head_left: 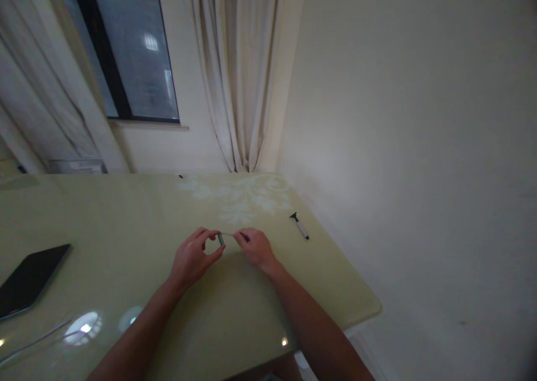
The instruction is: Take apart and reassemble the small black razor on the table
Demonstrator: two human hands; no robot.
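Glossy tabletop (pixel 121 219) | left hand (pixel 193 256): green bar (pixel 221 239) | right hand (pixel 257 248): thin strand (pixel 227 234)

Left forearm (pixel 145 324) and right forearm (pixel 312 319) converge toward the far side. Left hand (pixel 193 258): thumb-and-finger pinch, rounded. Right hand (pixel 257 249): fingers curled, pinching.

One table (pixel 113 219), pale yellow-green, glossy top, rounded corner at right — whitish leaf pattern (pixel 241 193) toward the far edge. Lying on it: one flat black slab (pixel 33 280), left side; one thin cord (pixel 33 344), near left; one razor-shaped tool (pixel 300 226), black head, grey handle, near the right edge; one tiny dark piece (pixel 180 176) — far edge, too small to identify.
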